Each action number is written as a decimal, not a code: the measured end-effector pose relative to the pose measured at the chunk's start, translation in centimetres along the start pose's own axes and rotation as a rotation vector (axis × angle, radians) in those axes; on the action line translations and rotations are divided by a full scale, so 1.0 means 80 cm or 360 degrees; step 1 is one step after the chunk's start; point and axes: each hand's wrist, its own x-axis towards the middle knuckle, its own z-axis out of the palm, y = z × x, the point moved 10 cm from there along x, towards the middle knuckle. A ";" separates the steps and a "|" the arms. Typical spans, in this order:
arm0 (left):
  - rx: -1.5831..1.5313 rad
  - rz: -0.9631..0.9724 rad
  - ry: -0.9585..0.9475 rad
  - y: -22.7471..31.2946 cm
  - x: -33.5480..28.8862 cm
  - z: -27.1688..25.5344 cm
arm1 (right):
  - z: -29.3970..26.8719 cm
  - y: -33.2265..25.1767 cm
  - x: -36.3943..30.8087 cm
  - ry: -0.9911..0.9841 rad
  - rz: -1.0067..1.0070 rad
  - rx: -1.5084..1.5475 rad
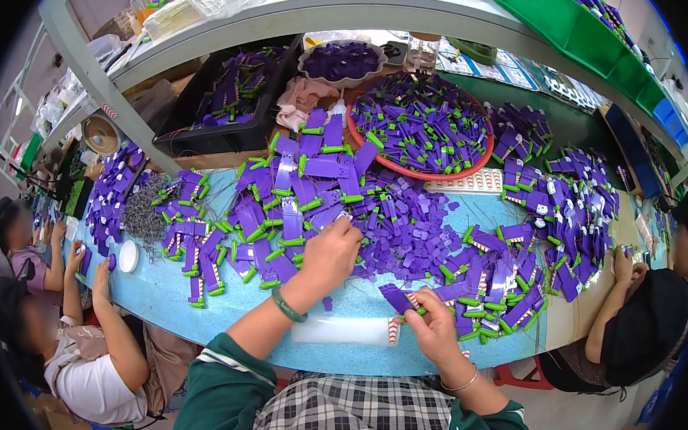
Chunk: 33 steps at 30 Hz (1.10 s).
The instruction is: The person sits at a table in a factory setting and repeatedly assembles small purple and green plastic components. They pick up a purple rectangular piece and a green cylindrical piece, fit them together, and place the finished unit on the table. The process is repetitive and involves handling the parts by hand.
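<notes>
My right hand (435, 331) pinches a flat purple plastic piece (396, 298) with a red-and-yellow striped sticker along its end. Below that piece a whitish strip of backing sheet (341, 331) lies on the blue tabletop, with striped stickers (393, 331) at its right end. My left hand (330, 253) is over the middle pile, thumb and fingers pressed together; what they hold, if anything, is too small to make out. Purple pieces with green ends (286, 192) lie heaped beyond it. Small loose purple parts (405, 238) spread to the right of its fingers.
An orange-rimmed basket (487, 149) full of purple-green pieces stands behind the pile. A black tray (266, 135) and a bowl of purple parts (344, 61) are at the back left. A metal shelf (325, 13) spans overhead. Co-workers sit at both sides.
</notes>
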 end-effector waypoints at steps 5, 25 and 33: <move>-0.1545 -0.0504 -0.0016 -0.024 -0.039 -0.005 | -0.002 -0.020 0.011 0.0101 -0.0120 0.0062; -0.2394 -0.0772 -0.0071 0.022 -0.116 0.018 | 0.025 -0.072 -0.010 0.0141 -0.0688 -0.0988; -0.2182 -0.1097 -0.0720 0.035 -0.171 0.067 | 0.047 -0.008 -0.012 -0.0862 -0.0029 -0.0992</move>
